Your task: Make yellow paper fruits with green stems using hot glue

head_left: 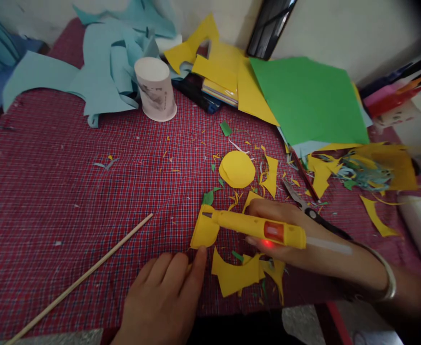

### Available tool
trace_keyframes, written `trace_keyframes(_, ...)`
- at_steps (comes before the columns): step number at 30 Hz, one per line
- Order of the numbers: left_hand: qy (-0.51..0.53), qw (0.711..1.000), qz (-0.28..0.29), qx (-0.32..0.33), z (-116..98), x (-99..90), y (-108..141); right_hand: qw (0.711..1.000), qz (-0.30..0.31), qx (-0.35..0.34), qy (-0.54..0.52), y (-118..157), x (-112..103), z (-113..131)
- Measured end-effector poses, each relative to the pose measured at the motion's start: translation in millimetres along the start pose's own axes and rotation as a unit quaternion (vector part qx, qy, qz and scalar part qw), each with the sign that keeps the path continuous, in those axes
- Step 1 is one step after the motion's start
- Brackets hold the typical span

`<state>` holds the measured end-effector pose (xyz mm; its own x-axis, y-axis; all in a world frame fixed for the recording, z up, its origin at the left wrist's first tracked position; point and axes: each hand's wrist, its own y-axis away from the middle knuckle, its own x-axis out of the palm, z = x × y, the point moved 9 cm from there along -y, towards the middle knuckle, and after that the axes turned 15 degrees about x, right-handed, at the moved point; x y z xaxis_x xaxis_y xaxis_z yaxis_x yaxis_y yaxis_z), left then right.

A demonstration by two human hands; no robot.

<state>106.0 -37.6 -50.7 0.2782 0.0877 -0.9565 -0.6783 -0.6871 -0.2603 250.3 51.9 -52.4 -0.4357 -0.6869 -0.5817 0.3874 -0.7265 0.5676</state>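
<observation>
My right hand (300, 261) is closed round a yellow hot glue gun (242, 224). A translucent glue stick comes out of its back end and a red light glows near its window. The dark nozzle is over the top of a small yellow paper piece (205, 233) with a green bit (208, 198) at its upper edge. My left hand (162, 287) has curled fingers, and its index fingertip presses the lower edge of that piece. Just beyond, a round yellow paper cutout (237, 169) lies flat. Yellow paper scraps (235, 275) lie between my hands.
Scissors (313, 214) lie beside my right hand, partly hidden. A wooden stick (88, 273) crosses the checked cloth at left. Farther back are a paper cup (156, 91), light blue paper (102, 72), green sheets (314, 100) and a phone-like dark slab (271, 28).
</observation>
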Motion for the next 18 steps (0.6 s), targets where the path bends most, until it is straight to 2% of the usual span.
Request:
trace_keyframes(4,0.008,1.000,-0.006,-0.001,-0.6,-2.7,-2.6,1.000,0.028,-0.003,0.013,4.4,6.6,4.4)
trace_keyframes(14,0.013,1.000,-0.021,-0.009,-0.2,-6.6,-6.0,0.994,0.089,-0.067,0.010,14.7,26.5,16.5)
trace_keyframes(18,0.006,1.000,-0.013,0.001,-0.9,-6.2,-4.8,0.994,0.095,-0.053,0.013,14.8,24.8,13.6)
